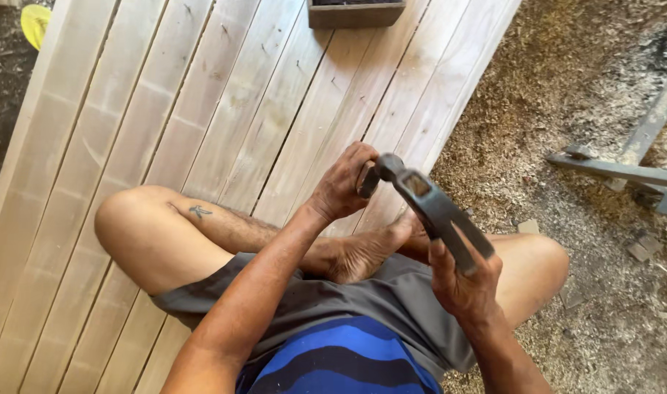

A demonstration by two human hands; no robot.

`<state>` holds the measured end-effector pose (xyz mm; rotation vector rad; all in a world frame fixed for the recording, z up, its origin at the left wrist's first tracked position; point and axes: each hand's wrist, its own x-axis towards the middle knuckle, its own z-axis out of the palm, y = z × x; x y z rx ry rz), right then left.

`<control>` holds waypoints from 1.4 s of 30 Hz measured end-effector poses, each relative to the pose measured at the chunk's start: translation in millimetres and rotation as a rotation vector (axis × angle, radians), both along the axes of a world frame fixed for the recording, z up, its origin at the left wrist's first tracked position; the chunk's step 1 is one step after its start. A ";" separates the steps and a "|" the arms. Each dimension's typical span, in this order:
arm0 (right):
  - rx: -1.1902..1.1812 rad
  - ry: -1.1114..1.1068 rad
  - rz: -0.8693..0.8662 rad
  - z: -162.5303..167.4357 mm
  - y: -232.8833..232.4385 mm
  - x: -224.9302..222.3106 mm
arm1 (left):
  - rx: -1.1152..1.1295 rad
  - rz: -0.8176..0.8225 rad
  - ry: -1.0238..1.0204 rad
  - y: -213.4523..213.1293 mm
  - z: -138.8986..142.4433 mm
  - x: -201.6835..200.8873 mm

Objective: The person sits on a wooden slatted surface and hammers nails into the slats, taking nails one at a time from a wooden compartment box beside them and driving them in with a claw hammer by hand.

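Observation:
I sit cross-legged on a panel of pale wooden planks point(224, 109). My right hand point(466, 281) grips the handle of a dark metal claw hammer point(428, 204), raised over my lap. My left hand point(344, 182) is closed near the hammer's head, fingers pinched on something small that I cannot make out. My bare foot point(366, 252) rests under both hands.
A dark box point(355, 13) stands on the planks at the top edge. Sawdust and wood shavings point(552, 95) cover the ground to the right, with grey metal bars point(625, 171) lying there. A yellow object point(36, 22) shows at the top left.

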<state>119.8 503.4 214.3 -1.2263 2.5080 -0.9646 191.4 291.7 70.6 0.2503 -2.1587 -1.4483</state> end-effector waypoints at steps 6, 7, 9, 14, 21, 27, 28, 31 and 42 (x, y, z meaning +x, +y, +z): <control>0.251 -0.111 0.055 -15.4 8.7 -0.4 | -0.009 -0.023 -0.084 -0.4 4.5 -1.7; 0.218 -0.104 0.050 -18.2 16.0 0.4 | 0.004 -0.017 -0.068 0.0 4.9 -1.5; 0.153 -0.074 0.041 -22.7 34.6 -0.5 | 0.031 -0.003 -0.021 1.0 5.4 -1.7; 0.321 0.131 0.160 -39.4 54.5 -2.6 | 0.023 0.001 -0.073 1.9 8.4 -0.8; 0.144 -0.075 0.099 -28.9 5.3 -12.4 | -0.115 0.019 0.146 -3.1 4.9 -5.0; -0.454 -0.374 -0.079 -39.9 -5.5 -49.0 | -0.016 -0.008 -0.081 1.2 -1.4 -2.9; -0.543 -0.392 -0.096 -52.3 -9.6 -57.0 | -0.004 0.000 -0.078 1.3 -0.7 -2.8; -0.648 -0.283 -0.072 -103.9 -41.4 -79.7 | -0.047 0.007 -0.047 1.0 2.9 -4.0; -0.393 -0.297 -0.088 -158.1 -77.8 -73.9 | -0.186 -0.036 0.028 -7.3 10.4 -4.4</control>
